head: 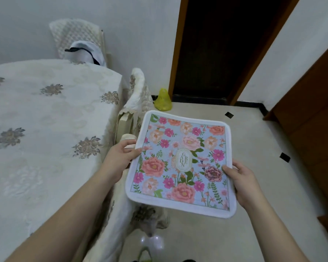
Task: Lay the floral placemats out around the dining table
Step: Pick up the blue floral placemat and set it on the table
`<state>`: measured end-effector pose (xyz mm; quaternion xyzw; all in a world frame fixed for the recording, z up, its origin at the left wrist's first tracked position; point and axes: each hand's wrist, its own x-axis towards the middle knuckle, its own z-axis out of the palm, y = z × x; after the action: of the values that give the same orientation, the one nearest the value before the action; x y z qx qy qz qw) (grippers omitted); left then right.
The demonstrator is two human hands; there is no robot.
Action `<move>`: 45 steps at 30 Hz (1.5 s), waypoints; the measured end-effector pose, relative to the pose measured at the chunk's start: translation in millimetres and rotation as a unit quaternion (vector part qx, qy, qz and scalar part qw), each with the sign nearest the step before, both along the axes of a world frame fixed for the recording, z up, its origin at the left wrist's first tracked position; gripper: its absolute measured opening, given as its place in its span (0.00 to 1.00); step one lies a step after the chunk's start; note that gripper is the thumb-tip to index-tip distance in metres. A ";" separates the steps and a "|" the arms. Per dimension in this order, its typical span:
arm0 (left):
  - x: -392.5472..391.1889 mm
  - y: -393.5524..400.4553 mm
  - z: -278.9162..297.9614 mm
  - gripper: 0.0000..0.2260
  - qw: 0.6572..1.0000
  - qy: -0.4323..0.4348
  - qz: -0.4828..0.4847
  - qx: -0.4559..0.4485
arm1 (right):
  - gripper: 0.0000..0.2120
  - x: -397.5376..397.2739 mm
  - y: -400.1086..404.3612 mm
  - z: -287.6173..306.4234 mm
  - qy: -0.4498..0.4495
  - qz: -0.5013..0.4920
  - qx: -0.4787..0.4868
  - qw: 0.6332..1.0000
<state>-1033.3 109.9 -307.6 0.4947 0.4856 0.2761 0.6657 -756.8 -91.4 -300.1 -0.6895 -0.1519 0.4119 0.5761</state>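
Both hands pinch the floral placemat (180, 163) by its side edges, left hand (119, 157), right hand (240, 182), holding it over the floor beside the cloth-covered desk (45, 120). Limp, it could sag or land crooked.

One piece of lettering is showing, and it is sitting on the placemat (180, 163). Near the middle of the floral print, a pale oval label (183, 159) with a thin gold outline is carrying gold capital letters. They are running in two short columns turned sideways to the camera: one column is reading G, A, D, N and the other R, E. Taken together the letters are looking like the word GARDEN, though the order is not certain at this angle. No other text, number or brand is showing legibly anywhere else.
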 end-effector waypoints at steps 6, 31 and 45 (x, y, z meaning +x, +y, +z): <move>-4.2 21.2 -2.9 0.12 0.996 0.018 0.092 -0.006 | 0.08 28.1 76.0 -7.7 0.018 0.084 -0.003 0.996; -138.7 -53.6 -12.5 0.12 0.834 0.021 0.550 -0.016 | 0.10 -128.9 339.0 3.3 -0.022 0.576 -0.016 0.817; -246.7 -72.7 -73.7 0.14 0.748 0.034 0.657 -0.088 | 0.08 -308.1 382.8 -49.3 -0.103 0.696 -0.032 0.710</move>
<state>-1280.0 37.3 -381.2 0.0016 0.7351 0.5843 0.3439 -1064.9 291.4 -349.4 -0.4448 -0.6336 0.6273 0.0843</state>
